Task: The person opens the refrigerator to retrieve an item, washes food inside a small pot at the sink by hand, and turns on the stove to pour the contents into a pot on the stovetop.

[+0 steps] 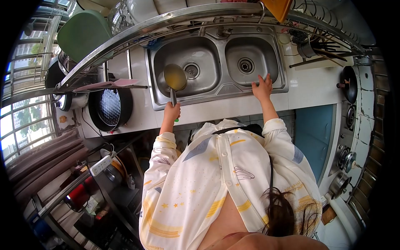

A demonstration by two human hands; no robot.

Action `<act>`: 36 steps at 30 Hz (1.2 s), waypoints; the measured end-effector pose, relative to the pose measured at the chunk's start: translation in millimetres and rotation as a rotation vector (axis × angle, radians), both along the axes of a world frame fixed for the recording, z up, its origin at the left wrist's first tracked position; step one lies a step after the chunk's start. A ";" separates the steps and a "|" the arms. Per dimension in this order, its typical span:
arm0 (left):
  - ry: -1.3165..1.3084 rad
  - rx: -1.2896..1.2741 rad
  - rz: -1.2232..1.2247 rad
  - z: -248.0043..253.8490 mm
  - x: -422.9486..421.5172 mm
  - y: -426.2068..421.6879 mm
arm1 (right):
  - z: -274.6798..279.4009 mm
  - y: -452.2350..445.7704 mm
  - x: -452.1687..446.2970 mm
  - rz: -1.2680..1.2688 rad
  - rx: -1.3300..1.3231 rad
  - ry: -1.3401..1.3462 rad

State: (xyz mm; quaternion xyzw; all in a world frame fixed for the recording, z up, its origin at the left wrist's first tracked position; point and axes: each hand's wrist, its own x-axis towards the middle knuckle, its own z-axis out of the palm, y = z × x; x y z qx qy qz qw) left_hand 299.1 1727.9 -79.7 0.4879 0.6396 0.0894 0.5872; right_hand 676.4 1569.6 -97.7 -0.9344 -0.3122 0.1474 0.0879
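My left hand is closed around the grey handle of a small saucepan. The saucepan is over the left basin of a steel double sink, left of that basin's drain. Its inside looks yellowish; whether that is liquid or the pan's own surface, I cannot tell. A bit of green shows beside my left hand, partly hidden by it. My right hand holds nothing, its fingers spread over the front rim of the right basin.
A black pot with a patterned silvery inside stands left of the sink. Above runs a metal dish rack with a green board-like item and a pink utensil. At right are a black frying pan and a stove.
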 end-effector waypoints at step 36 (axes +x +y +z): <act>0.338 0.316 -0.360 1.5 -11.6 9.8 | 0.0 -1.5 -3.4 0.026 0.032 -0.041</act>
